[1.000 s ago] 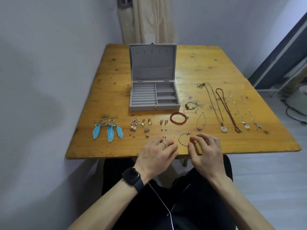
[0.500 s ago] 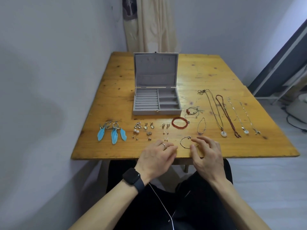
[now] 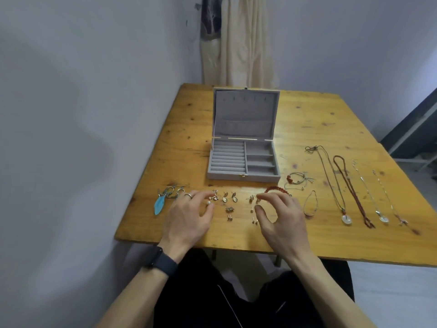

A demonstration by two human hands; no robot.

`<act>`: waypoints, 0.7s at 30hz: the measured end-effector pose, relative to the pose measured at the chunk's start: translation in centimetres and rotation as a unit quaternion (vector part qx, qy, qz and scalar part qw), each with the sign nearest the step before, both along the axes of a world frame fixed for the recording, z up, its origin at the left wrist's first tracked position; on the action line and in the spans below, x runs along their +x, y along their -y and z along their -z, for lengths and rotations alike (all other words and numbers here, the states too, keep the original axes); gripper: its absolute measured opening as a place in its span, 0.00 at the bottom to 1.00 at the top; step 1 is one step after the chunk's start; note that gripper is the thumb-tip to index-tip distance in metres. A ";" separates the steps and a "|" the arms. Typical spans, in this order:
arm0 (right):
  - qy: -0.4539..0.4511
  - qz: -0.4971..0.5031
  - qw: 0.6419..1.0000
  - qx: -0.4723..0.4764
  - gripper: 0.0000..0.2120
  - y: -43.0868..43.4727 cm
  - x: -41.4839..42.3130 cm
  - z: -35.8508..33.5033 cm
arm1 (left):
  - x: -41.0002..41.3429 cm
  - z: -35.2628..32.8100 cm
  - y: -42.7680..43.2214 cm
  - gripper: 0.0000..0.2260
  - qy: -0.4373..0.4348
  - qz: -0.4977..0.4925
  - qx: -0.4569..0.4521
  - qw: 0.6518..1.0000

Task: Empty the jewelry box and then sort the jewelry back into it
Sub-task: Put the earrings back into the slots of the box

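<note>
- My left hand, fingers loosely spread, hovers over earrings near the table's front edge.
- My right hand, spread too, hovers by the red bracelet.
- The jewelry box stands open mid-table.

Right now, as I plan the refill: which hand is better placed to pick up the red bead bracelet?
Right. The right hand hovers just beside the red bead bracelet; the left hand is farther left, by the pearl earring.

My left hand and right hand hover, fingers loosely curled, over small metal earrings on the yellow wooden table, before the open grey velvet jewelry box.
</note>
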State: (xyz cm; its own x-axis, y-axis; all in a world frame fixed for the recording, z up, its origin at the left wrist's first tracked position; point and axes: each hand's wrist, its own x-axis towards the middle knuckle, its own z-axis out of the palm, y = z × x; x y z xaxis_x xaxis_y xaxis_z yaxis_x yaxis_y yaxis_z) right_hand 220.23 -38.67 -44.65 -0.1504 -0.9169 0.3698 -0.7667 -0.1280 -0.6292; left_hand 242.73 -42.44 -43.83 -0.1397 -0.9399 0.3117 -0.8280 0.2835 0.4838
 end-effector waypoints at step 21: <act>-0.181 -0.050 0.973 0.136 0.13 7.1 2.6 -0.5 | -3.6 -0.1 6.5 0.11 0.125 0.056 0.063 0.988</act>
